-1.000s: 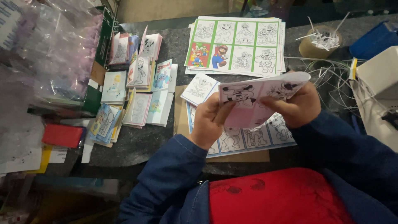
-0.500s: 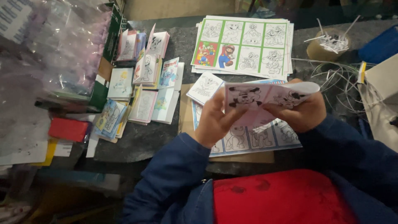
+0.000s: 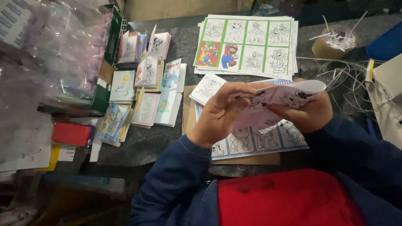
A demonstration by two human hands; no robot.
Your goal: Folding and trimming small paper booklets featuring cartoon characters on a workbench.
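While you hold the folded colouring sheet [image 3: 280, 102] above the cardboard backing [image 3: 251, 158], its long axis runs left to right between your hands. Your left hand [image 3: 220, 115] pinches its left end, fingers closed over the fold; your right hand [image 3: 307, 113] grips the right end from beneath.

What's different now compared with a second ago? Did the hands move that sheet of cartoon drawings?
Both hands kept hold of the folded sheet. The left hand has curled its fingers further over the sheet's left part, and the right hand still pinches the right end, so the fold looks tighter and flatter. Nothing was let go. The stack of printed sheets, the small booklets and the red block lie as before.
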